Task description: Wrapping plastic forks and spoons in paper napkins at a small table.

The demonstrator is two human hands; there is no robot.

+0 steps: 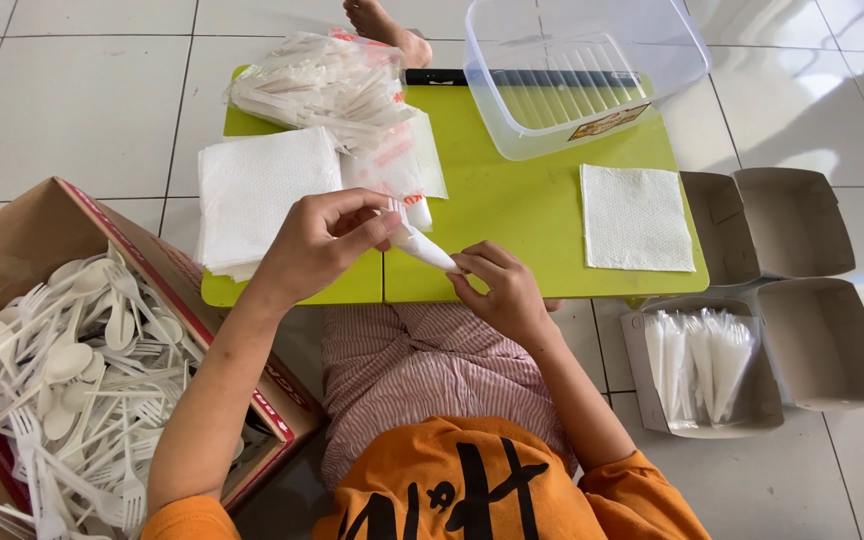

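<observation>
A white tiled floor carries a low green table (pixel 512 215). Above its near edge, both hands hold a white napkin-wrapped bundle (pixel 422 247): the left hand (pixel 327 243) pinches its upper end between thumb and fingertips, the right hand (pixel 500 290) pinches the lower tip. Just beyond the left hand lie a stack of napkins (pixel 257 195) and a bag of packets (pixel 327 85) (partly see-through). Beyond the right hand lies a single napkin (pixel 637 217). Left of the left arm, a cardboard box (pixel 12 235) holds white plastic spoons and forks (pixel 72 390).
</observation>
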